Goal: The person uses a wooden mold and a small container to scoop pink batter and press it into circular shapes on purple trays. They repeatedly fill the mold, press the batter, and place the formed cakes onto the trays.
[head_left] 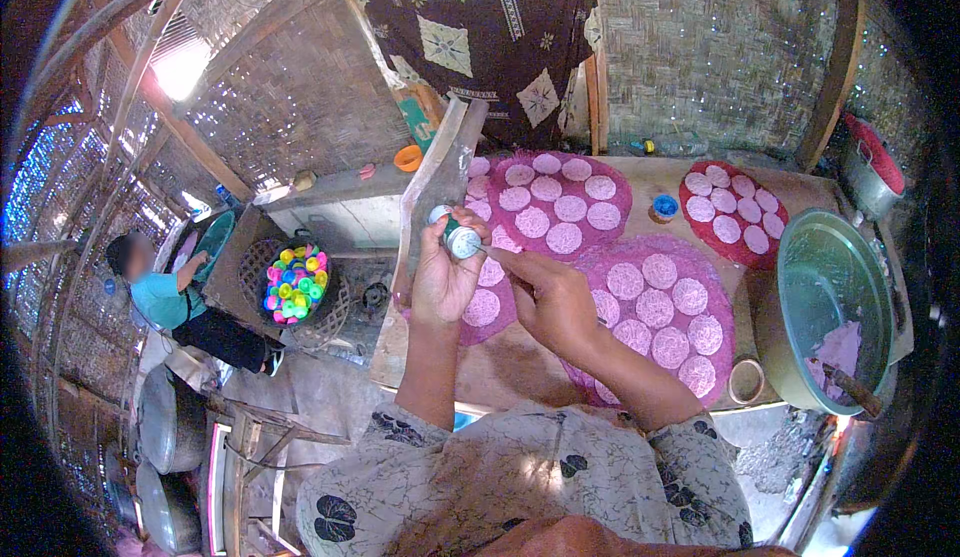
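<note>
A small cylindrical container (pixel 463 243) with a pale round end and a green side is wrapped in the fingers of my left hand (pixel 446 285), held up above the table. Beside it, my right hand (pixel 553 302) pinches something thin that reaches to the container's pale end; its kind is too small to make out. Beneath both hands lie pinkish-purple round mesh trays (pixel 655 252) bearing several flat pale-pink discs (pixel 632 338). Part of the tray on the left is hidden by my left hand.
At the right stand a large green basin (pixel 790 342) with pink dough (pixel 838 347) and a red tray (pixel 702 227) of discs. A blue cup (pixel 664 207) sits between trays. Far left, a person (pixel 165 297) works near a basket of colourful cups (pixel 296 282). A wooden post (pixel 425 192) rises left.
</note>
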Motion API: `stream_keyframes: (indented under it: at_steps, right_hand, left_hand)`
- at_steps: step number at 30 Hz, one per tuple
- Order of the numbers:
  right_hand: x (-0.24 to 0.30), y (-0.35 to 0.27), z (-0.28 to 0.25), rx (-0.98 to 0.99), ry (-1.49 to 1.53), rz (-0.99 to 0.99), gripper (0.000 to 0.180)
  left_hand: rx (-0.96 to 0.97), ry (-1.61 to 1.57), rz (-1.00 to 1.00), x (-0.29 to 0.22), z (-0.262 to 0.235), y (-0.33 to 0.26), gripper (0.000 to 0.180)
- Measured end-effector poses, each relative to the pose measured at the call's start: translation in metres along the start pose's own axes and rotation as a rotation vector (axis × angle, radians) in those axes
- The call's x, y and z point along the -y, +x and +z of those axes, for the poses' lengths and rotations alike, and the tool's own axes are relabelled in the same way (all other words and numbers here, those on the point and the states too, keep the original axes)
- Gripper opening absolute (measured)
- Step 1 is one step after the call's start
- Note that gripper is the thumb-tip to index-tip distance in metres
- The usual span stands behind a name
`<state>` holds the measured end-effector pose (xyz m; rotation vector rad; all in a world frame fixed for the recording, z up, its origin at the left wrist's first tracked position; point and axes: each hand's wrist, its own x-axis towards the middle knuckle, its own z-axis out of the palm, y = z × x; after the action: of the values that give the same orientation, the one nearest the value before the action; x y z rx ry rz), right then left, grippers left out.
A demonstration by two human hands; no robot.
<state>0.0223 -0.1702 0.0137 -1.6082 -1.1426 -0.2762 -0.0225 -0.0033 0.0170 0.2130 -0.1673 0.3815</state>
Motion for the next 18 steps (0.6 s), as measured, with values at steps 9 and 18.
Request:
stream_keyframes:
  at_steps: [9, 18]
  right_hand:
    - [-0.005, -0.003, 0.003, 0.013, -0.025, -0.003, 0.041]
    - [-0.01, -0.004, 0.002, 0.067, -0.089, -0.019, 0.042]
  left_hand:
    - [0.005, -0.012, -0.023, -0.001, -0.004, 0.002, 0.017]
    - [0.019, 0.038, -0.005, 0.003, 0.0, 0.001, 0.017]
